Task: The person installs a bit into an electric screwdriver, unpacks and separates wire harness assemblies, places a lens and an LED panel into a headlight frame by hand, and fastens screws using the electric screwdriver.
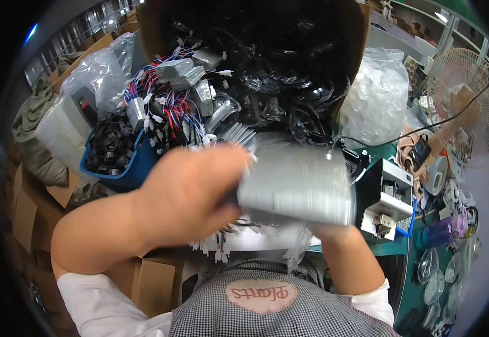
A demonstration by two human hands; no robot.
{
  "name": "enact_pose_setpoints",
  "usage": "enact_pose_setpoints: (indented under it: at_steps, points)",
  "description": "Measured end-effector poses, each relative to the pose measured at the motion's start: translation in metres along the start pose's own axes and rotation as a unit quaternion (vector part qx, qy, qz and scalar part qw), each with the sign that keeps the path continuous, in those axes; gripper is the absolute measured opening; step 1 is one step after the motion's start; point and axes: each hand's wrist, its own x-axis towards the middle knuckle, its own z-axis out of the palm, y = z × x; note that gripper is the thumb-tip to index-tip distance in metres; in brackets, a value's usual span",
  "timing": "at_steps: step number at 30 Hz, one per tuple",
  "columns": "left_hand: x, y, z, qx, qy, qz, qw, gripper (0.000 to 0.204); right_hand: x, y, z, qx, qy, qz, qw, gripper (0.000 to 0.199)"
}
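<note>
A silver-grey boxy block (pixel 298 182), smeared by motion, is up in front of me over the workbench. At its left edge is my left hand (pixel 196 177), also blurred, closed with the thumb against the block; something dark shows under its curled fingers. My right hand (pixel 334 232) supports the block from its lower right, and the block hides its fingers. A crumpled clear plastic piece (pixel 296 247) hangs below. Just beyond the left hand lie bundled red, blue and black wires with white connectors (pixel 168 104), several with silver-wrapped parts (pixel 180 73).
A blue bin (pixel 118 177) of black parts stands left. Behind is a large cardboard box (pixel 362 33) of black, plastic-wrapped items. A white-and-black machine (pixel 387 196), a black cable (pixel 396 140), a fan (pixel 466 106) and a purple bottle (pixel 444 231) are on the right.
</note>
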Motion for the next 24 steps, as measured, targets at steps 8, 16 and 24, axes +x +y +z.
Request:
enact_pose_setpoints:
  at_steps: [8,16,24]
  points:
    - [0.004,-0.025,0.004,0.247,-0.156,-0.046,0.955,0.017,-0.020,-0.040,-0.026,0.428,-0.181,0.047,0.884,0.013]
    - [0.000,-0.015,-0.011,0.106,0.003,0.019,0.994,0.025,0.025,-0.025,-0.056,0.169,0.413,0.021,0.895,0.036]
    - [-0.012,-0.065,-0.080,0.465,-0.017,-0.127,0.876,0.025,-0.027,-0.057,-0.071,-0.062,0.167,0.250,0.952,0.010]
